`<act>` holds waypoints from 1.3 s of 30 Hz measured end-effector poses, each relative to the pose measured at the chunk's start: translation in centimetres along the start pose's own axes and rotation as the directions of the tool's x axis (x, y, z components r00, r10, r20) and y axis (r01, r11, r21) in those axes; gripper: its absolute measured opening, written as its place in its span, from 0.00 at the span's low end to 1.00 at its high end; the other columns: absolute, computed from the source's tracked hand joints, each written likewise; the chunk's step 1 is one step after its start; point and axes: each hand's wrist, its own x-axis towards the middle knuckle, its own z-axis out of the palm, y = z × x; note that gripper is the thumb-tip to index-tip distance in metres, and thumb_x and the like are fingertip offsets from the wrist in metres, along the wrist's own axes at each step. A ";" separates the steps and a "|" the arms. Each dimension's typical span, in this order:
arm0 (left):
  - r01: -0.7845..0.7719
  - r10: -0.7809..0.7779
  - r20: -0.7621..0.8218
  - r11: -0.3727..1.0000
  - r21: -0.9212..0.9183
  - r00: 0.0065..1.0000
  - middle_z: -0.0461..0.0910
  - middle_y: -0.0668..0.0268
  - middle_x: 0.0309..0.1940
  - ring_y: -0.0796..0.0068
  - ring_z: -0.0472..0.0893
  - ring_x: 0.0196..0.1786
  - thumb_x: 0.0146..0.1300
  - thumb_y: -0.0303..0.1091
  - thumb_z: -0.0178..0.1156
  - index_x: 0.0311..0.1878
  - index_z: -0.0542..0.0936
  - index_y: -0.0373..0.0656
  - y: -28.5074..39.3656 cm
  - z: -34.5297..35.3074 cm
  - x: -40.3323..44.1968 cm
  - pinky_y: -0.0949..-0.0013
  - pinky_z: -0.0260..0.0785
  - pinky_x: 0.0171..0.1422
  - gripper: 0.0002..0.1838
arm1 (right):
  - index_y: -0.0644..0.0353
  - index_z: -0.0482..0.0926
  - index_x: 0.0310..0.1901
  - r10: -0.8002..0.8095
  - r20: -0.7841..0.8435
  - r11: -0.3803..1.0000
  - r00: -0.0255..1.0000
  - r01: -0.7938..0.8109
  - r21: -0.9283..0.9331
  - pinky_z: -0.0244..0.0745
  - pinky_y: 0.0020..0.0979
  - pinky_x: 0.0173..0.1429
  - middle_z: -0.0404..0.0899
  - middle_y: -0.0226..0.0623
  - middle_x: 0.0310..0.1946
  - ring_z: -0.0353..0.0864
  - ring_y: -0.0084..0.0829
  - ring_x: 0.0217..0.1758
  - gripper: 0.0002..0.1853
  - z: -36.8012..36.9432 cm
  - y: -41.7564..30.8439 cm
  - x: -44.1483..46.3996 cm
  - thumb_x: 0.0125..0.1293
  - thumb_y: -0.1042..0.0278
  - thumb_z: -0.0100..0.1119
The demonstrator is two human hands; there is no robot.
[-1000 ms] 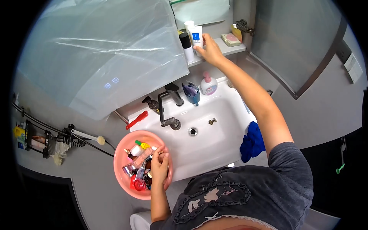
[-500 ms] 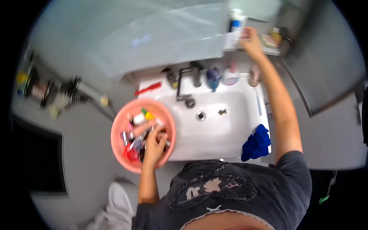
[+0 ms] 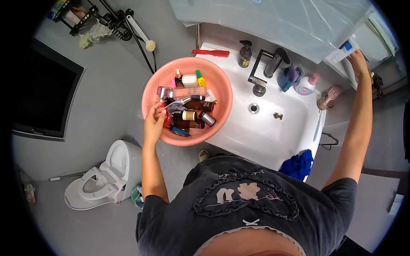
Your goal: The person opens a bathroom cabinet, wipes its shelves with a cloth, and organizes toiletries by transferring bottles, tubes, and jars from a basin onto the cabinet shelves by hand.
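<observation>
My left hand is at the left side of a pink basin, its fingers closed round a red item. Inside the basin lie several bottles and tubes, among them a white-capped jar, a green-capped yellow tube, a clear bottle and dark brown bottles. At the far upper right, my right hand reaches the cabinet shelf, with its fingertips at a white tube with a blue label. Whether the fingers grip that tube is unclear.
A white sink has a black faucet, a dark pump bottle, a red comb, a blue cup, a pink-topped bottle and a pink brush. A blue cloth lies at its corner. A toilet stands lower left.
The view has swung left, so the shelf is now at the far right. My left hand has moved from the basin's right part to its left side, onto the red item.
</observation>
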 end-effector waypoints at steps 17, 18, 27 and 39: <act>0.006 -0.006 -0.004 1.000 -0.021 1.000 0.79 0.64 0.41 0.78 0.77 0.45 0.66 0.33 0.55 0.54 0.74 0.37 -0.4 -0.5 1.6 0.75 0.68 0.52 0.16 | 0.71 0.75 0.46 -0.697 -0.385 0.689 0.605 0.417 -0.593 0.78 0.40 0.54 0.78 0.50 0.42 0.81 0.40 0.45 0.26 13.8 -11.9 -29.1 0.69 0.50 0.44; -0.005 0.005 0.017 1.000 -0.022 1.000 0.79 0.64 0.41 0.78 0.77 0.45 0.66 0.33 0.55 0.54 0.74 0.37 -0.4 -0.5 1.9 0.75 0.68 0.52 0.16 | 0.72 0.74 0.48 -0.660 -0.374 0.640 0.652 0.227 -0.734 0.78 0.40 0.55 0.78 0.52 0.43 0.80 0.41 0.47 0.27 14.3 -11.1 -29.5 0.70 0.49 0.43; -0.128 0.129 0.025 0.990 -0.057 0.991 0.78 0.67 0.40 0.81 0.75 0.44 0.67 0.29 0.54 0.52 0.74 0.36 0.8 2.2 5.8 0.76 0.67 0.50 0.13 | 0.65 0.73 0.50 -0.750 -0.429 0.657 0.504 0.643 -0.394 0.70 0.28 0.52 0.76 0.38 0.42 0.75 0.30 0.46 0.22 15.5 -14.8 -32.9 0.62 0.55 0.60; -0.148 0.154 0.106 0.987 -0.057 0.982 0.78 0.63 0.42 0.79 0.76 0.46 0.67 0.29 0.52 0.54 0.73 0.35 0.7 3.6 3.7 0.76 0.68 0.52 0.14 | 0.64 0.72 0.52 -0.329 -0.436 0.909 0.838 0.155 -0.388 0.72 0.25 0.42 0.78 0.34 0.39 0.75 0.23 0.40 0.21 2.4 -2.8 -9.5 0.63 0.59 0.61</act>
